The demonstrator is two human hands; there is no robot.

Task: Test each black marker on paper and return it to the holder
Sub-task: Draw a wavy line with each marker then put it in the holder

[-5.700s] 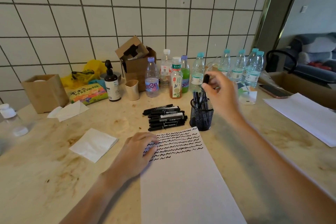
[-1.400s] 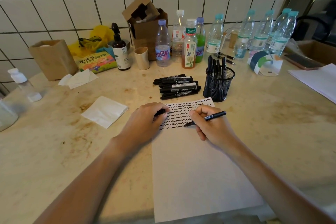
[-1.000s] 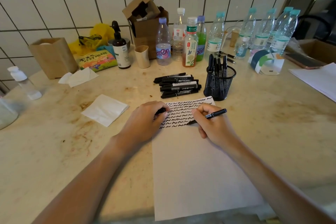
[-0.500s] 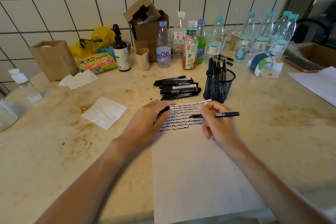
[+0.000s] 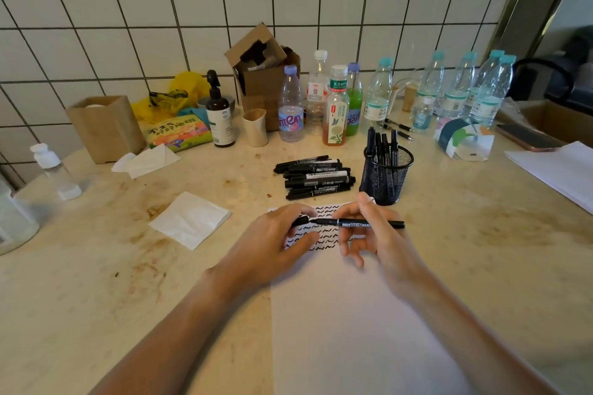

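Observation:
A white sheet of paper (image 5: pixel 353 324) lies in front of me, its top covered in rows of black squiggles. My right hand (image 5: pixel 375 234) pinches a black marker (image 5: pixel 362 223) held level above those squiggles, tip pointing left. My left hand (image 5: pixel 276 240) holds the marker's black cap (image 5: pixel 301 221) right at the tip. Behind the paper stands a black mesh holder (image 5: pixel 386 175) with several markers upright in it. A pile of black markers (image 5: pixel 316 177) lies left of the holder.
A folded napkin (image 5: pixel 190 219) lies left of the paper. Bottles (image 5: pixel 337 106), a cardboard box (image 5: pixel 263 74), a brown pump bottle (image 5: pixel 219 112) and a cup (image 5: pixel 255 127) line the tiled wall. A phone (image 5: pixel 526 138) and more paper (image 5: pixel 558 170) sit at the right.
My right hand stopped drawing squiggles, lifted the marker off the paper and turned it level. Its tip has come to the cap in my left hand.

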